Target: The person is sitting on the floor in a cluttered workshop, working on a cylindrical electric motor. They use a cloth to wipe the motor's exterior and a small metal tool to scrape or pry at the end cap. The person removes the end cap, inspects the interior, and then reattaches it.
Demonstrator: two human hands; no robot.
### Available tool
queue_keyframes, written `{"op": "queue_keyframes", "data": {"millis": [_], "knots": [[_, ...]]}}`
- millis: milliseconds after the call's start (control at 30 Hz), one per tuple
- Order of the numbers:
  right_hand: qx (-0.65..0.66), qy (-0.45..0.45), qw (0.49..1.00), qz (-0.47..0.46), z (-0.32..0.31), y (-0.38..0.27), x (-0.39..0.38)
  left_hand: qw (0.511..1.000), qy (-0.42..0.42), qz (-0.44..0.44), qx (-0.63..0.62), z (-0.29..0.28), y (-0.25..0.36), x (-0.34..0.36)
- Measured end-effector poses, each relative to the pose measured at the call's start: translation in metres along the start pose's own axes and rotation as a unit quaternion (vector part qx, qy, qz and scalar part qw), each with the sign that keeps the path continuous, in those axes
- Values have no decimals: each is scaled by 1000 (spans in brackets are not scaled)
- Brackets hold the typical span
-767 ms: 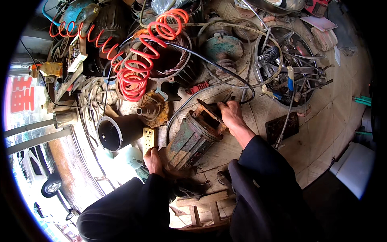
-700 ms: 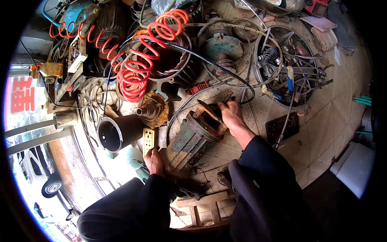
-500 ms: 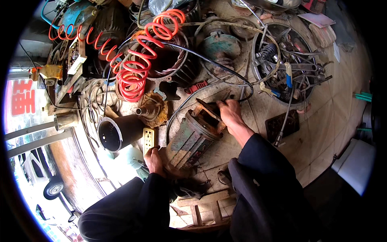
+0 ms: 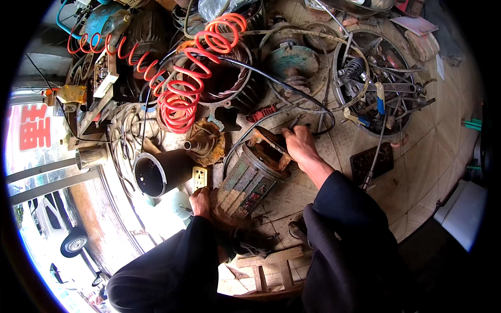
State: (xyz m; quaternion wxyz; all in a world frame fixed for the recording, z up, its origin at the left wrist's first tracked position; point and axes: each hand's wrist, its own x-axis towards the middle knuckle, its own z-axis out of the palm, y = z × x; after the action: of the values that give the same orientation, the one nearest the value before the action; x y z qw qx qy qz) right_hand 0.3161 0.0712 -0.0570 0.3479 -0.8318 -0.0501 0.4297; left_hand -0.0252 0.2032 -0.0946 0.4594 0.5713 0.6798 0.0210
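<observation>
A ribbed, worn green motor housing (image 4: 245, 188) lies tilted on the tiles between my hands, with a rusty bracket (image 4: 272, 146) across its upper end. My right hand (image 4: 301, 148) is closed beside that bracket. A black cable (image 4: 326, 112) loops round to its fingers, which hide what they grip. My left hand (image 4: 201, 202), fingers curled in, is at the near end of a yellow power strip (image 4: 200, 178), left of the housing. Whatever it pinches is too small to make out.
A dark open cylinder (image 4: 162, 175) and a rusty flanged part (image 4: 205, 143) lie to the left. Coiled red hose (image 4: 180, 104) hangs over a large motor shell (image 4: 229, 78). At right stands a round basin (image 4: 339, 96) of tools, near a dark flat tray (image 4: 371, 163).
The whole view has shifted slightly, so things appear a little farther right. Both hands keep nearly the same places at the power strip and the bracket.
</observation>
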Motion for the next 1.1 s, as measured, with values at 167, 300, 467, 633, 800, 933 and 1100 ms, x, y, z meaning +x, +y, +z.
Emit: {"op": "queue_keyframes", "data": {"millis": [167,300,467,633,800,933,1100], "knots": [[38,-4,999,-31,6,8,1,989,-25,58,135,-14,-24,8],[145,-74,986,-42,-5,14,3,988,-40,80,129,-15,-36,17],[248,-59,964,-71,-6,35,3,995,-55,26,75,-5,1,-1],[323,-17,946,3,8,38,-26,999,47,4,14,-19,-18,27],[348,72,934,23,-5,48,-62,993,63,35,91,6,24,29],[371,78,924,53,5,45,-69,994,69,5,82,-12,59,10],[332,85,938,49,10,46,-65,982,141,117,44,-25,45,-51]]}}
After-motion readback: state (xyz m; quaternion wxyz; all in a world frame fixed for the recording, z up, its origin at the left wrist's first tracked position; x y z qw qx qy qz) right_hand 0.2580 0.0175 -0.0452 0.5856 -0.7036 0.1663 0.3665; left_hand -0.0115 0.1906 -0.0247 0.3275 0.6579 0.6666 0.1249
